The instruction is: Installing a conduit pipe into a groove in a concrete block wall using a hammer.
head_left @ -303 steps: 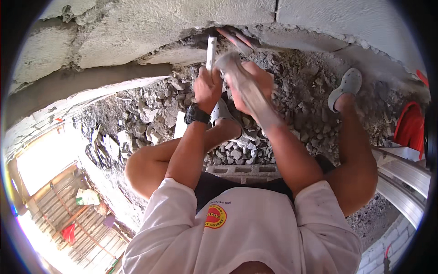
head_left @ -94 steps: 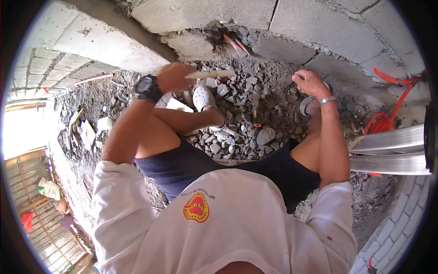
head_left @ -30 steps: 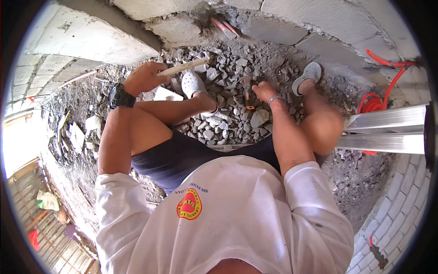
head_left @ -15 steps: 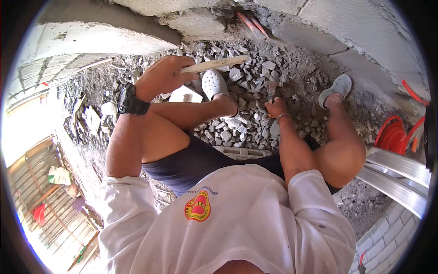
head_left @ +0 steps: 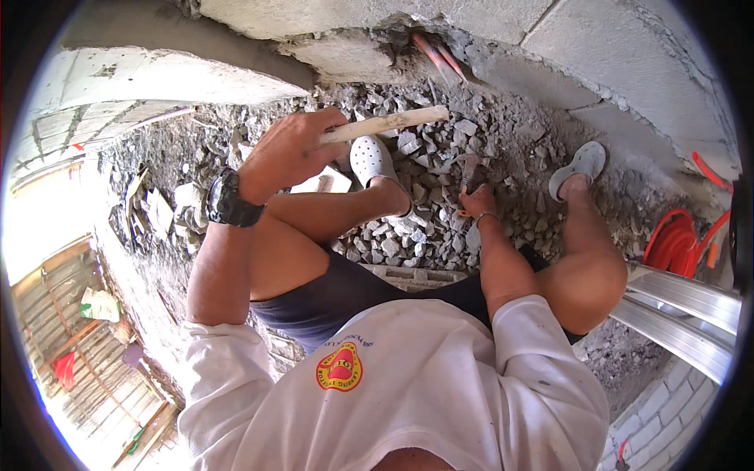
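My left hand (head_left: 292,151), with a black watch on its wrist, is closed round one end of a pale wooden stick (head_left: 385,124). The stick points right, held above the broken stones and past the toe of my left clog (head_left: 371,159). My right hand (head_left: 477,202) grips the handle of a hammer (head_left: 470,166) low over the rubble between my feet. Its metal head lies on or just above the stones; I cannot tell which. Grey broken stones (head_left: 389,246) surround the hammer and lie below both hands.
A concrete wall (head_left: 503,74) with orange tubes (head_left: 440,59) runs along the far side. To the right are a coiled red hose (head_left: 667,242) and an aluminium ladder (head_left: 683,302). A white block (head_left: 326,181) sits beside my left clog; corrugated sheeting (head_left: 63,314) stands at far left.
The whole view has shifted slightly, so the scene sits lower in the picture. The stick in my left hand has moved a little to the right; my right hand keeps its hold on the hammer.
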### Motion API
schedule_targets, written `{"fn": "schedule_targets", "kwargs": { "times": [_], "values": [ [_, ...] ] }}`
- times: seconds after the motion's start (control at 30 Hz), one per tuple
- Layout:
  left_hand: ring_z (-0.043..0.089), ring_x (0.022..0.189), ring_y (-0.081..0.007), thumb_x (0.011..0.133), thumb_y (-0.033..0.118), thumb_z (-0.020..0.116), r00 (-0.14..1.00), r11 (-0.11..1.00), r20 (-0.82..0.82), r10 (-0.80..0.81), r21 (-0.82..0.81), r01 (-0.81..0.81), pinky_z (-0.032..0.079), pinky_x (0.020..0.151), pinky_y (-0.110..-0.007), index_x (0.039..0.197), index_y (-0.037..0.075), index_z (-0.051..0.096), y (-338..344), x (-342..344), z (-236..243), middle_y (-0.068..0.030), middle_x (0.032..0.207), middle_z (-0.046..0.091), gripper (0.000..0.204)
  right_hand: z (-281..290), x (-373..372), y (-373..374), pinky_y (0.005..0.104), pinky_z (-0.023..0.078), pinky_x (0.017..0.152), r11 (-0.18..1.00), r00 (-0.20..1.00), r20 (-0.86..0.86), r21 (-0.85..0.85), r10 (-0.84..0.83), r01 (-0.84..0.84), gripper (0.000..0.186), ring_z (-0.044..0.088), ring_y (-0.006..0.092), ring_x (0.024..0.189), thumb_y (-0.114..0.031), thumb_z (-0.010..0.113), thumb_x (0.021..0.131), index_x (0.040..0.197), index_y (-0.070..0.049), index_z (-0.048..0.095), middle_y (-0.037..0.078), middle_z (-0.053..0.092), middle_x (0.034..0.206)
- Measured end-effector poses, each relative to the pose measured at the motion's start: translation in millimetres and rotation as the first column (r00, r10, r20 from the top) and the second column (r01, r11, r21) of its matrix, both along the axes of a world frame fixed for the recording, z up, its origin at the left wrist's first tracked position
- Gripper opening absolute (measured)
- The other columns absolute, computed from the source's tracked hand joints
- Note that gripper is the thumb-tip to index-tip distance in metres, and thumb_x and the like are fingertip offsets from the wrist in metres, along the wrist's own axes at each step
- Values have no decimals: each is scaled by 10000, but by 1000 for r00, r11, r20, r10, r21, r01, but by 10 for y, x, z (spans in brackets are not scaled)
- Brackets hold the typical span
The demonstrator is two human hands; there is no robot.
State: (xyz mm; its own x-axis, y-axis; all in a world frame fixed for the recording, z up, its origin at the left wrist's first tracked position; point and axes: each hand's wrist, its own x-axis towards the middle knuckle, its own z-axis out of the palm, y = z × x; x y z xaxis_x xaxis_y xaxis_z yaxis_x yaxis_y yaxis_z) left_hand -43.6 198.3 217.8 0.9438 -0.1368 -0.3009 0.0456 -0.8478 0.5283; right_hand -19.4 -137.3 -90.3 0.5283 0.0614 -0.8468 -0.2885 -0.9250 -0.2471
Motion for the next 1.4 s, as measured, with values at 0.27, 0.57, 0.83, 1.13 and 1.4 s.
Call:
{"fn": "schedule_targets", "kwargs": {
  "times": [0.27,0.57,0.83,1.13,1.4],
  "values": [
    [610,616,-214,820,242,673,999,999,9,46,6,-47,458,572,-331,1059,63,603,-32,4,-12,-116,736,621,307,-44,-179,35,390,560,618,998,977,201,3,-69,70,611,654,262,676,-348,623,850,1199,113,424,170,650,768],
    [618,633,-260,795,200,679,997,1000,75,24,0,-24,468,595,-359,1017,53,609,-118,57,-3,-131,734,627,275,144,-81,107,459,518,759,969,969,-101,78,-226,235,533,646,302,853,-369,677,790,1050,74,533,219,637,922],
    [606,571,-283,810,232,673,959,995,277,-59,-66,80,452,547,-372,995,31,589,-246,135,67,-132,632,607,286,-988,-212,-339,448,475,509,971,993,97,222,73,-93,332,510,212,455,-272,532,900,687,-20,568,103,528,535],
    [561,561,-306,862,400,612,973,998,229,32,-52,-21,417,538,-419,889,7,593,-215,-82,45,-154,590,555,395,719,28,-43,325,301,394,451,574,-344,375,-743,810,451,333,174,384,-363,579,899,551,-113,438,28,366,477],
    [425,495,-132,916,465,535,956,936,241,167,-342,-77,363,462,-337,859,-20,600,-48,-305,-141,-49,545,431,492,2563,-47,84,299,403,647,-115,696,-548,816,-464,566,267,481,132,658,-335,621,883,939,-77,575,-20,485,666]
  ]
}}
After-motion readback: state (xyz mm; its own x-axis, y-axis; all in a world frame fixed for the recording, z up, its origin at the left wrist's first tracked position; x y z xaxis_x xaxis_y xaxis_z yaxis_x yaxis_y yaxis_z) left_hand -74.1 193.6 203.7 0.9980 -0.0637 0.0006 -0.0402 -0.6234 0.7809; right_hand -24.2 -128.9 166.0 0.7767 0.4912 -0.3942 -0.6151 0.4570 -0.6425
